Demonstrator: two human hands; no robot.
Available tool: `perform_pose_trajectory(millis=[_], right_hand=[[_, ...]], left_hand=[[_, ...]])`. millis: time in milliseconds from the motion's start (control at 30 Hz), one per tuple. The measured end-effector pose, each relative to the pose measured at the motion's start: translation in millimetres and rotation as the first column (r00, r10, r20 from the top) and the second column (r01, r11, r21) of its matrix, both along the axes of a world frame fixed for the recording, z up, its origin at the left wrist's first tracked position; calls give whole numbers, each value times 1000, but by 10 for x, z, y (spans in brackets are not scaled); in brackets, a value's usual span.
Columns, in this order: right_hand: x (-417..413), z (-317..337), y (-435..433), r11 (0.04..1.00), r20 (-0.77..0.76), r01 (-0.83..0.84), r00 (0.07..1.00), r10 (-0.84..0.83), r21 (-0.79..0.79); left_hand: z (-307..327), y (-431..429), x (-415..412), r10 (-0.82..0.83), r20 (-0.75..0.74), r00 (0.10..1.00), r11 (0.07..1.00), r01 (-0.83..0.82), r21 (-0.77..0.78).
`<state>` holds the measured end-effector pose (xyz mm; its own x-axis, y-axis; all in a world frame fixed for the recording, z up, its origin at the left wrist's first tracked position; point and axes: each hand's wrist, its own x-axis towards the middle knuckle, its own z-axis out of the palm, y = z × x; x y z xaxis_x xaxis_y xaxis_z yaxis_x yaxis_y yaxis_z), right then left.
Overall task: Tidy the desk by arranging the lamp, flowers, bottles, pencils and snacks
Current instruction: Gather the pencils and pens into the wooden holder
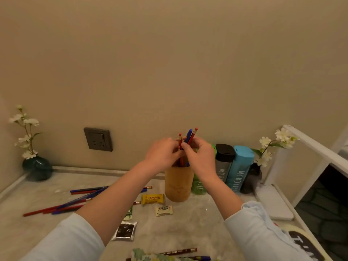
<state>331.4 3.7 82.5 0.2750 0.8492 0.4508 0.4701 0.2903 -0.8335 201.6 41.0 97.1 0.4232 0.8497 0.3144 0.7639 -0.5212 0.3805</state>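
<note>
Several red and blue pencils [189, 136], pinched upright by my left hand [162, 153] and right hand [201, 159] together, tips inside the bamboo holder [178, 183], centre of the table [188, 225]. Step: stowing pencils. Next, I judge: release, then gather the loose pencils [75, 201] lying left.

"MY BOTTLE" runs down the blue bottle [240, 173]; the grey bottle [223, 166] shows "MY BO"

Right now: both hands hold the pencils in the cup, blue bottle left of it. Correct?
No: the blue bottle stands right of the cup, as the head view shows. Left hand and right hand do hold the pencils in it.
</note>
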Motion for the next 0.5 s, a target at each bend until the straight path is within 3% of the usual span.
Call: perform_pose_trajectory(millis=[100,233,333,500], right_hand=[[-63,-263,-30,999,29,24,999,-23,-39],[-90,-428,-80,995,47,20,999,-15,-94],[-96,-465,-138,995,30,-23,999,26,-97],[-91,-594,-423,999,-39,33,999,-33,6]], left_hand=[[-233,-43,-44,75,-96,993,990,-63,124],[-460,-99,-119,133,-67,989,979,-120,167],[-526,-211,-146,144,40,989,961,-149,234],[-755,-639,-114,172,390,905,942,-266,202]])
